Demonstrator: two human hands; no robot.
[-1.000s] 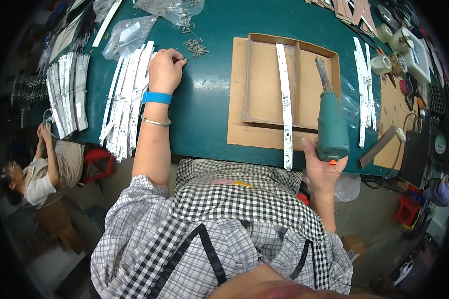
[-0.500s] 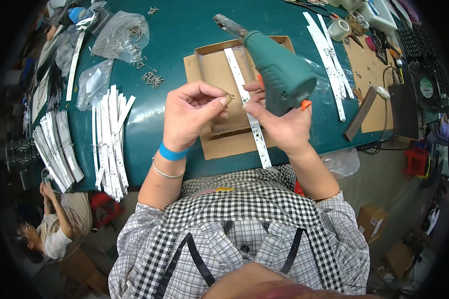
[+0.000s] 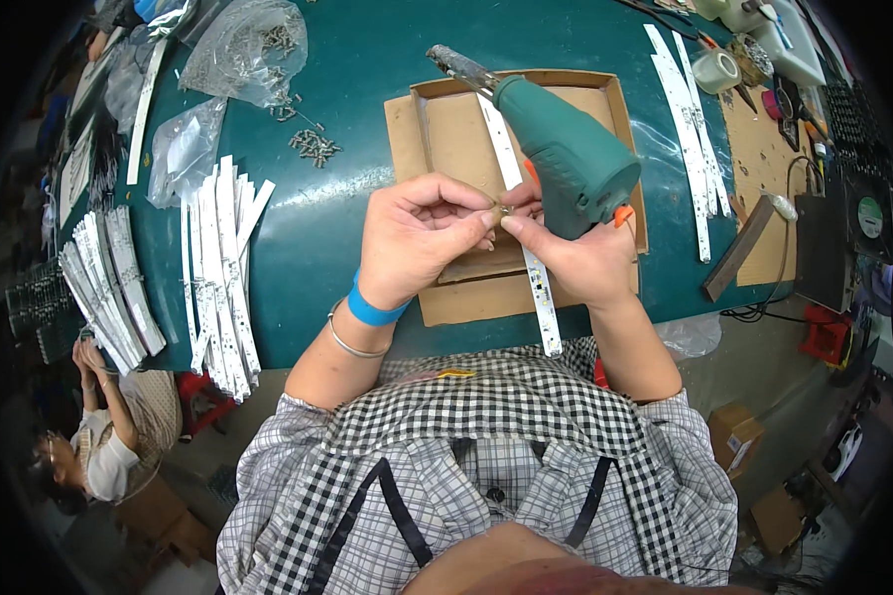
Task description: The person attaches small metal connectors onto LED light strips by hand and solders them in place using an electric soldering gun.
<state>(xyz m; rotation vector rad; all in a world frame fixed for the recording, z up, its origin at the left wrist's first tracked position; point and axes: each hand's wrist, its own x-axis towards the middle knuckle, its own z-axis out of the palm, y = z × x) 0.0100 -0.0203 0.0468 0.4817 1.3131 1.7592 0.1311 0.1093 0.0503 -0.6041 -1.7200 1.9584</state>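
My right hand (image 3: 590,260) is wrapped round a green pistol-shaped tool (image 3: 571,144) with an orange trigger and a dark metal nozzle pointing away to the left. Its thumb and forefinger reach past the grip toward my left hand (image 3: 422,238). Between the left thumb and forefinger is a tiny metal piece (image 3: 506,209), too small to make out fully; both hands' fingertips meet at it. Beneath them a narrow white circuit-board strip (image 3: 541,302) lies lengthwise across a shallow cardboard tray (image 3: 446,309), partly hidden by the right hand and the tool.
Stacks of white strips (image 3: 223,297) lie at the left, more strips (image 3: 690,139) at the right. Small metal pieces (image 3: 314,147) are heaped near a clear bag (image 3: 248,55). A dark bar (image 3: 739,248) rests by a cable. Another person (image 3: 104,426) sits at far left.
My two hands have come together, the right fingertips now meeting the left at the small piece. The whole tabletop scene has shifted slightly in view; the tool stays in the right hand.
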